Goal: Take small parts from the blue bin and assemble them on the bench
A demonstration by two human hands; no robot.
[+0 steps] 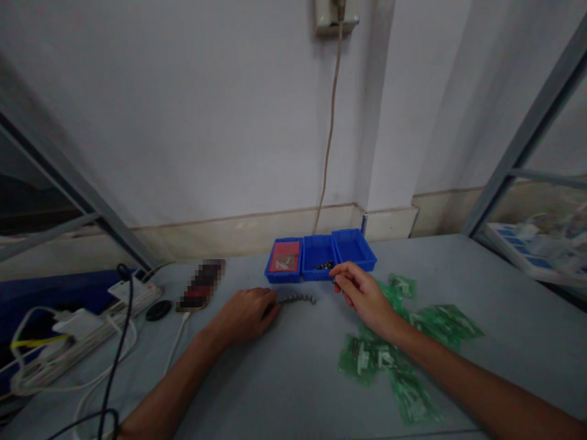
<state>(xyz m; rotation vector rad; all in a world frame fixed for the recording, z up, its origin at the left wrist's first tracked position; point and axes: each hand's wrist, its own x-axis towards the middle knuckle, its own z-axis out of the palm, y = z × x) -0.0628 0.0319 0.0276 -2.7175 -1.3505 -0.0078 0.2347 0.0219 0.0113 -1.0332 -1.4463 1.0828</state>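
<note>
Our right hand (362,296) pinches a small dark piece (335,282) near the middle blue plastic tray (316,247). Our left hand (245,313), perhaps steadying, meets the row of small grey metallic pieces (300,298) on the grey surface (284,385); we cannot tell whether its fingers grip.

Piece (334,280) in right hand (361,294) indistinct, socket (326,19) cropped
</note>
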